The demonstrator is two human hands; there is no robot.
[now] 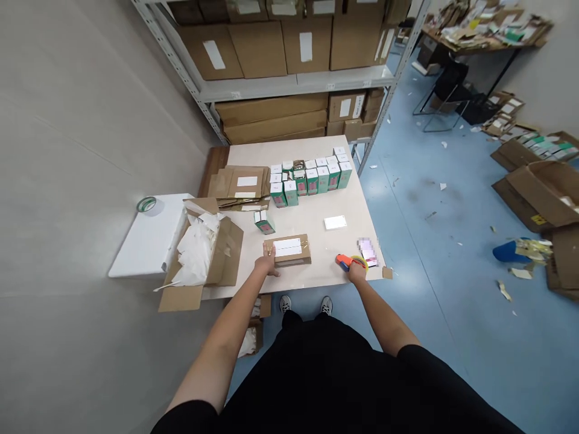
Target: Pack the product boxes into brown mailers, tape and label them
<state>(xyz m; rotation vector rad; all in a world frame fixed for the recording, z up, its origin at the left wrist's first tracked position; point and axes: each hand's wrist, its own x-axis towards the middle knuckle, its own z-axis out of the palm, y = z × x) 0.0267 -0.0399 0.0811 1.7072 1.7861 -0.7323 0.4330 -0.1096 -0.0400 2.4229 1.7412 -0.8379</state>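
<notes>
A small cardboard box (292, 258) with a white label on top lies near the front edge of the table (316, 229). My left hand (266, 264) grips its left end, fingers on the label side and thumb low along the front. To the right, my right hand (357, 273) is closed around an orange tape dispenser (344, 261) with a yellow roll, held over the table. Part of the dispenser is hidden by that hand. Beside it lies a pinkish packet (368, 253), partly blurred. Behind the box stands a single green-and-white carton (264, 223).
Several green-and-white cartons (312, 181) stand in rows at the back. Flattened cardboard (242, 184) is stacked at left, near an open carton (228, 253) of white packing. A white card (335, 223) lies mid-table. Shelving (294, 87) rises behind. Paper scraps litter the floor.
</notes>
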